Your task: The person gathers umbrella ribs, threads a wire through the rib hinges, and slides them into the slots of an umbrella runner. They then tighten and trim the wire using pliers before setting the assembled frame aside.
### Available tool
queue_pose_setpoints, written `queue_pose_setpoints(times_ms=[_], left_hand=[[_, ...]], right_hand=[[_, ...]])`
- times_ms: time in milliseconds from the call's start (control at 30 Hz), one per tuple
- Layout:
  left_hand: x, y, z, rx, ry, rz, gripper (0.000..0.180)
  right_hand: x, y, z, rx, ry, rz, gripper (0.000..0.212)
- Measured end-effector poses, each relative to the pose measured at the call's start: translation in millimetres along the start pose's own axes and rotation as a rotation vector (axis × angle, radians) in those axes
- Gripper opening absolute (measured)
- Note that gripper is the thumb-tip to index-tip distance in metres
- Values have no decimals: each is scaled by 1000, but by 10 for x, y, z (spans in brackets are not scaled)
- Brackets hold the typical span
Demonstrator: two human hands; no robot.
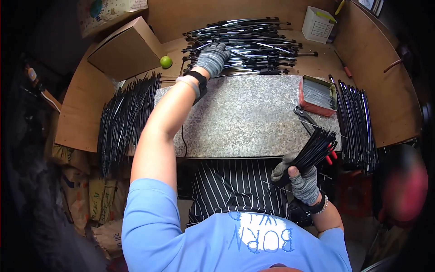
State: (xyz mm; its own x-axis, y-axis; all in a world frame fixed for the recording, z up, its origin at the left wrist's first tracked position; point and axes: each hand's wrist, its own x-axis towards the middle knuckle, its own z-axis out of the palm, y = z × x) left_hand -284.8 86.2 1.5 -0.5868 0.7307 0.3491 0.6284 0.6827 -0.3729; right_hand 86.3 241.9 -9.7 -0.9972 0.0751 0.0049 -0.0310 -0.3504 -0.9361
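Right hand [302, 181], grey knit glove, low near the lap: fingers closed around a fanned bundle of thin black metal rods [315, 149], tips pointing up and right over the table's near edge. Red-handled pliers [312, 129] lie just behind the bundle, on the speckled grey stone slab [244, 118].

Left hand [212, 58], same grey glove, arm stretched far forward; palm down, fingers partly curled on a heap of black rod assemblies with silver sections [253, 43] at the back of the wooden bench [389, 90]. Cannot tell whether it grips any.

Red rectangular tin of thin silver pins [318, 95] sits at the slab's right end. Loose black rods stacked on the far right [358, 122] and another stack on the left [124, 113]. Small green round fruit [166, 61] beside a brown cardboard box [124, 47].
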Motion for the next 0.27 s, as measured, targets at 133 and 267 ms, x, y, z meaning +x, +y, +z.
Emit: queue_pose_setpoints(times_ms=[133, 267], left_hand=[[34, -280, -517, -406, 317, -171, 17], [-264, -1258, -948, 22, 703, -503, 31]], right_hand=[[7, 3, -63, 82, 38, -8, 40], [-98, 3, 47, 76, 72, 19, 44]])
